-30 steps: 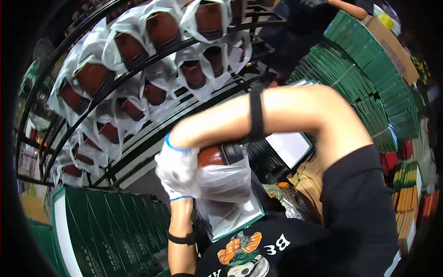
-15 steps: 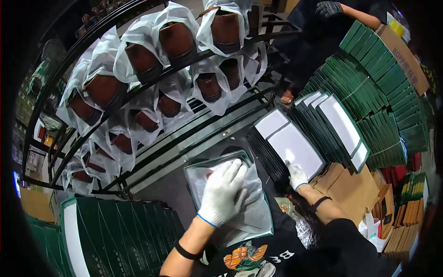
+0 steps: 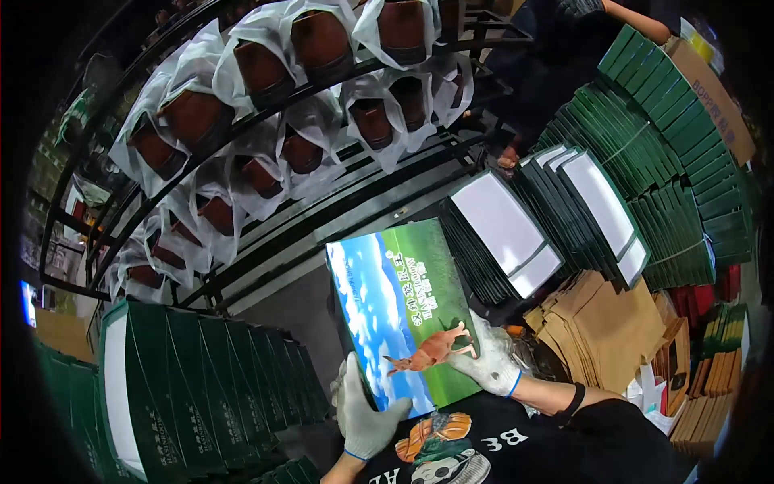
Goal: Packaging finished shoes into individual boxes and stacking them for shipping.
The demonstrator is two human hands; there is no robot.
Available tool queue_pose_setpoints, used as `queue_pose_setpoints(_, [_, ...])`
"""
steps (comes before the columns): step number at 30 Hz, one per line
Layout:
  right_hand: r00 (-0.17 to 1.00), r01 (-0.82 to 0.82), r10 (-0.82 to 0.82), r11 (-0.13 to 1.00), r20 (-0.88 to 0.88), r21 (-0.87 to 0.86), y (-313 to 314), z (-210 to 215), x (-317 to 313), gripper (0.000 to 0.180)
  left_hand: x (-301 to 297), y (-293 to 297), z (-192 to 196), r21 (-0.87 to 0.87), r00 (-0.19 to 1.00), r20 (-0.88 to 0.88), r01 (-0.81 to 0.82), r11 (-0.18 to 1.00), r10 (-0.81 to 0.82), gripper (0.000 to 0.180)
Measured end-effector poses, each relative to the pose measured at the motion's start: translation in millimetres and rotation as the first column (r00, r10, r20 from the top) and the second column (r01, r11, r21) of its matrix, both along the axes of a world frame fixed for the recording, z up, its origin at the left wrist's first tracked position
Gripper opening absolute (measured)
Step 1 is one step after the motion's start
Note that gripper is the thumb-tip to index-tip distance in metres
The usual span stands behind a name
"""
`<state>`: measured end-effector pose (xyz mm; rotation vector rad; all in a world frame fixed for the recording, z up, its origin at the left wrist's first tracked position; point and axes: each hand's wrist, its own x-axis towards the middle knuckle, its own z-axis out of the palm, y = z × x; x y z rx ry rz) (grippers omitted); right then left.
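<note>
A closed shoe box (image 3: 367, 274) lies before me, in front of my chest. Its lid is printed with blue sky, white cloud, green grass and a brown kangaroo. My left hand (image 3: 363, 415), in a white knit glove, grips the near left corner with the thumb along the near edge. Gloved the same way, my right hand (image 3: 490, 359) clasps the right side, its thumb over the lid's edge. The fingertips under the box are hidden. Beyond the box to the right stands a stack of lids (image 3: 501, 230) with white insides facing up.
A black rack (image 3: 242, 129) at the back left holds brown shoes (image 3: 322, 40) in white tissue. Stacked green boxes (image 3: 210, 395) stand at left. More green stacks (image 3: 613, 153) and flattened brown cardboard (image 3: 601, 323) fill the right. Another person's gloved hand (image 3: 576, 8) shows at top right.
The tissue-lined box was uncovered; a printed lid now covers it. My right hand has come from the lid stack to the box's right side, my left from inside to its near left corner.
</note>
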<state>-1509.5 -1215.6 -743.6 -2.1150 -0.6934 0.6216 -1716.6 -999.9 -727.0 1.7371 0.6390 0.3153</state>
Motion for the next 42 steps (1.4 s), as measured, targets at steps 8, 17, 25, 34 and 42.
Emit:
queue_pose_setpoints(8, [0.989,-0.07,0.071,0.997,-0.127,0.016,40,74,-31,0.121,-25,14,-12,-0.522,0.97,0.18,-0.046,0.851,0.163,0.07])
queue_pose_setpoints(17, [0.998,0.039,-0.031,0.989,-0.062,0.144,21,-11,-60,0.124,-44,0,-73,-0.144,0.971,0.164,-0.152,0.978,0.175,0.107])
queue_pose_setpoints(25, [0.988,-0.154,0.153,0.987,0.017,0.049,87,91,31,0.115,-12,41,-26,0.044,0.992,0.123,-0.006,0.999,0.001,0.109])
queue_pose_setpoints(34, [0.94,-0.34,0.279,0.754,0.195,0.562,144,108,95,0.068,92,135,45,-0.157,0.833,0.553,0.061,0.986,0.037,0.058])
queue_pose_setpoints(42, [0.978,-0.004,0.122,0.824,-0.17,0.567,173,58,123,0.106,143,156,-11,-0.373,0.885,0.365,-0.146,0.916,0.29,0.035])
